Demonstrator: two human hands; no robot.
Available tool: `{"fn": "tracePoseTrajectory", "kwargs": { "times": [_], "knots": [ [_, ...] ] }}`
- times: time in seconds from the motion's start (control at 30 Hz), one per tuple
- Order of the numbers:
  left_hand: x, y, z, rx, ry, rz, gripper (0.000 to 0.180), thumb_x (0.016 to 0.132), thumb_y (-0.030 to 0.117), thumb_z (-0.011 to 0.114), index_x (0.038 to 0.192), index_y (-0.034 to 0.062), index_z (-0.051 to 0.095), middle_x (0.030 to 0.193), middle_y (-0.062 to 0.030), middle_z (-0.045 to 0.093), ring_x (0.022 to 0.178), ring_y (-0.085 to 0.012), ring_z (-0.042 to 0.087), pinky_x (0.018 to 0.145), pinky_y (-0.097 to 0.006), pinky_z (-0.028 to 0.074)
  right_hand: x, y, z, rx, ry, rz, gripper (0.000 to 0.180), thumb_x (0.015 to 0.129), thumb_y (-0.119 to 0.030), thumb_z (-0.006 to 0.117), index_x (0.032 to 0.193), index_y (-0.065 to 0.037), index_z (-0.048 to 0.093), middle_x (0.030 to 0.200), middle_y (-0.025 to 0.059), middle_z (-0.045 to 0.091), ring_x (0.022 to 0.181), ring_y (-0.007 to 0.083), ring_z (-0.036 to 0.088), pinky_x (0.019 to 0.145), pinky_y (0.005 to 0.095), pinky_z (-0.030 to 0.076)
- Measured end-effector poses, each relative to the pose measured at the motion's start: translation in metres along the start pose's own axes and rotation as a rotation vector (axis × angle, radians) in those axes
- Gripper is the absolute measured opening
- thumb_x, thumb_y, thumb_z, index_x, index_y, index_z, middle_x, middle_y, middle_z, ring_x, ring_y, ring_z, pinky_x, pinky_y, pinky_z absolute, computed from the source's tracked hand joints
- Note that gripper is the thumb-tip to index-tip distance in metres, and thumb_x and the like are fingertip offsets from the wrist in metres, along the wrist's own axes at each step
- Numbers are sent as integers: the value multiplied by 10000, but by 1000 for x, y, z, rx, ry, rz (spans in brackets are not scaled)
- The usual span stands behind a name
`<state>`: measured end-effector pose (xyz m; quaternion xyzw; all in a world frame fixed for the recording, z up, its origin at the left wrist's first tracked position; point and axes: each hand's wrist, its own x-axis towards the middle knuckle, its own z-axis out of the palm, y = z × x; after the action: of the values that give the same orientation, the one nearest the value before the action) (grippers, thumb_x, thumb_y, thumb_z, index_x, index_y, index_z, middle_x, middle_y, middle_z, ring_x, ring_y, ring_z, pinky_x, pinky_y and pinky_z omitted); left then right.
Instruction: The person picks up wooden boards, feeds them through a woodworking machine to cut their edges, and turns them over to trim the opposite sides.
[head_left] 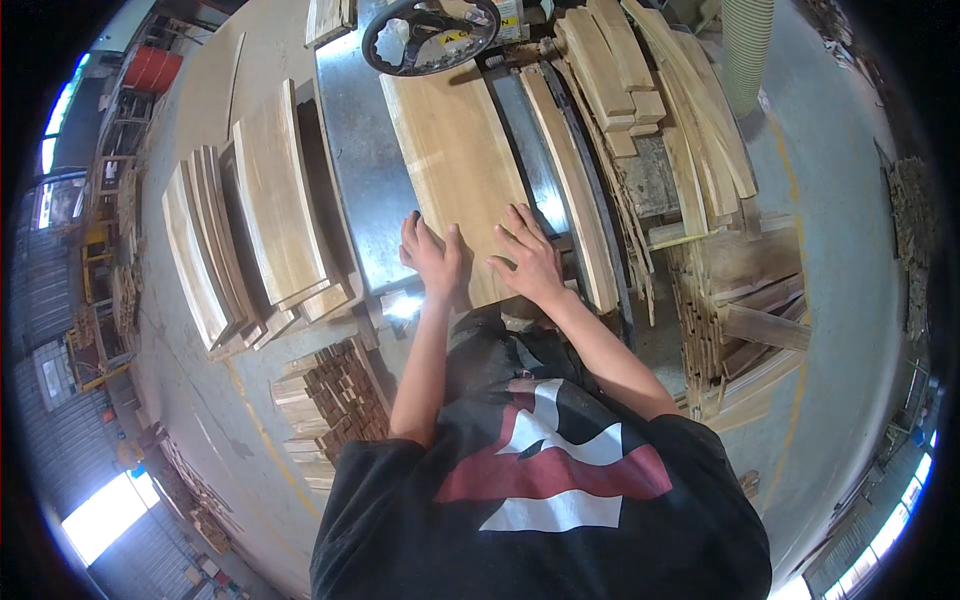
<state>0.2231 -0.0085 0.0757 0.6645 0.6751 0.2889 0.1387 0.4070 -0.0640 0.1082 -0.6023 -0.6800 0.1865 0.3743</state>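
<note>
A wide, pale wooden board [455,150] lies lengthwise on the shiny metal machine table [360,160], its far end under a black handwheel [430,38]. My left hand [432,258] is at the board's near left edge. Its thumb lies over the wood and its fingers point forward beside the edge, apart from the thumb. Near the right edge, my right hand [530,258] rests on the board with fingers spread. Along the table's right side runs a long narrow wooden strip [570,180]. The undersides of both hands are hidden.
Stacked wide boards [275,200] stand left of the table, with narrower boards [200,250] beyond. A pile of short wood pieces [335,400] sits at the near left. More planks [615,70] and a ribbed hose [747,55] are at the right, above a bin of offcuts [760,330].
</note>
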Motion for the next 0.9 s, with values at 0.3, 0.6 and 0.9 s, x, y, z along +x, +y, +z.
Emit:
{"fn": "tracePoseTrajectory", "kwargs": {
  "times": [0.3, 0.6, 0.9],
  "knots": [
    [13, -1, 4, 19, -1, 38, 641, 911, 396, 619, 1345, -51, 467, 1466, -202, 410, 1422, -368, 296, 1114, -592, 154, 9, 8, 6, -4, 5, -6, 471, 764, -249, 797, 1148, 5, 695, 1465, 216, 462, 1394, 382, 396, 1081, 431, 427],
    [116, 18, 32, -56, 67, 44, 434, 983, 196, 489, 1314, -84, 471, 1408, -260, 447, 1346, -422, 375, 1109, -525, 239, 109, 28, 14, -19, 53, 36, 424, 776, -266, 795, 1099, -3, 713, 1420, 170, 529, 1364, 331, 453, 1022, 399, 483],
    [174, 26, 46, -68, 146, -50, 316, 959, 117, 481, 1218, -61, 513, 1353, -271, 484, 1286, -425, 444, 1075, -533, 305, 167, 48, 23, -114, -37, -45, 415, 801, -220, 771, 1148, -3, 695, 1432, 224, 496, 1366, 398, 419, 1093, 442, 393]
  ]
}}
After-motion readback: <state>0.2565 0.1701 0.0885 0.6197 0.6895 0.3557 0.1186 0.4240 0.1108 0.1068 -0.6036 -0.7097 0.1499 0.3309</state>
